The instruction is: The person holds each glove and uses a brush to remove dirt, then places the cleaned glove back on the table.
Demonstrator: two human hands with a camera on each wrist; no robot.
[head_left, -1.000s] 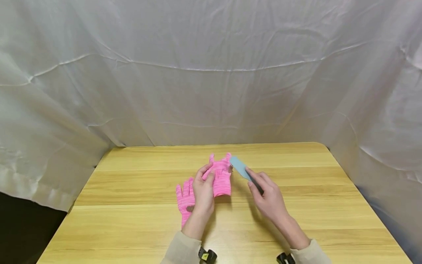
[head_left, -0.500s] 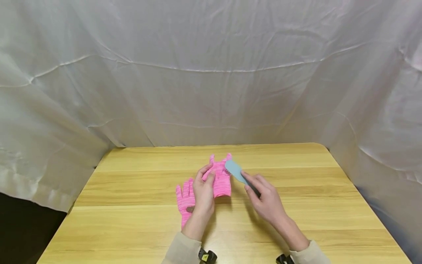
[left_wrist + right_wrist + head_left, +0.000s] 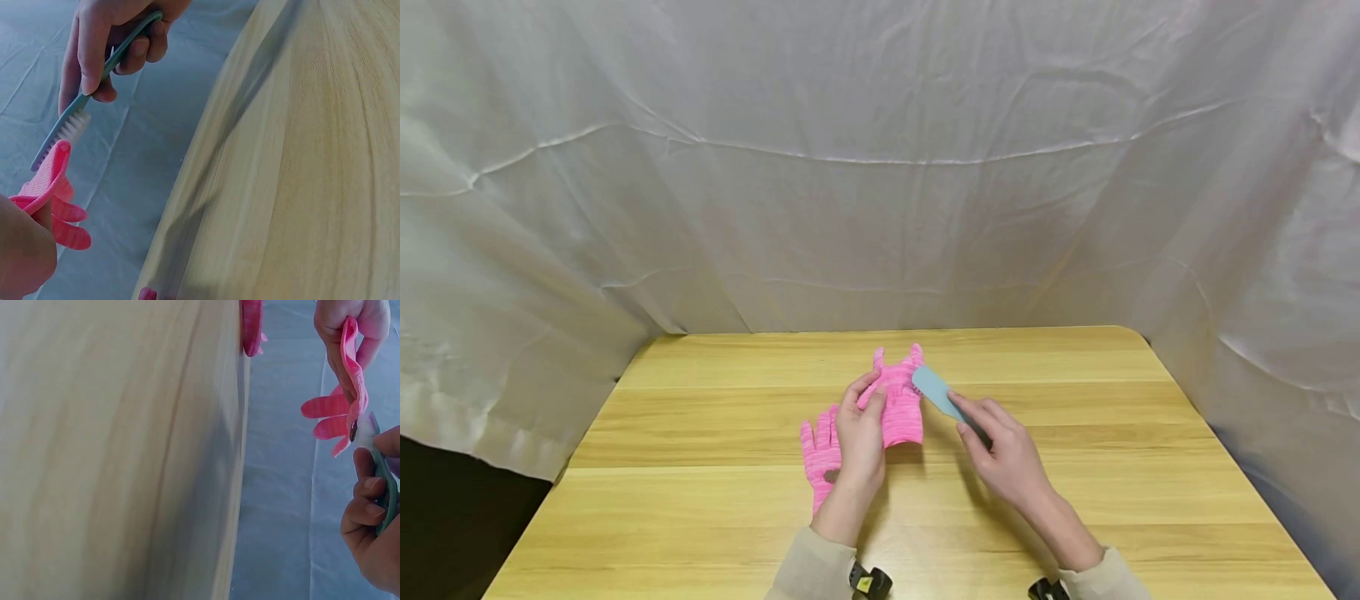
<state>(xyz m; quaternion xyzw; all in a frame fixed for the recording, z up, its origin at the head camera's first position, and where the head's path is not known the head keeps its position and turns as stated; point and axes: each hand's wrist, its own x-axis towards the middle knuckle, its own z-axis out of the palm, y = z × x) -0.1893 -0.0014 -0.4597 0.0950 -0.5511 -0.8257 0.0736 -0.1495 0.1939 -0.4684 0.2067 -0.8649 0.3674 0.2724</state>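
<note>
My left hand [image 3: 861, 433] pinches a pink knitted glove [image 3: 904, 412] and holds it up over the table. In my right hand [image 3: 1007, 454] is a blue-green brush [image 3: 934, 390], gripped by its handle with the index finger along its back. White bristles [image 3: 74, 126] face the glove, right at its surface in both wrist views. A dark mark [image 3: 354, 431] shows on the glove beside the bristles. A second pink glove [image 3: 822, 450] lies on the table left of my left hand, partly hidden by that wrist, with a dark spot [image 3: 831, 476] on it.
The wooden table [image 3: 700, 517] stretches out under both hands. Behind it and along its sides hangs a pale grey curtain [image 3: 880, 208]. Black wrist cameras [image 3: 871, 583] sit at both cuffs.
The brush has moved left and down from beside the glove onto its right edge. The held glove has shifted very slightly left. The glove on the table has not moved.
</note>
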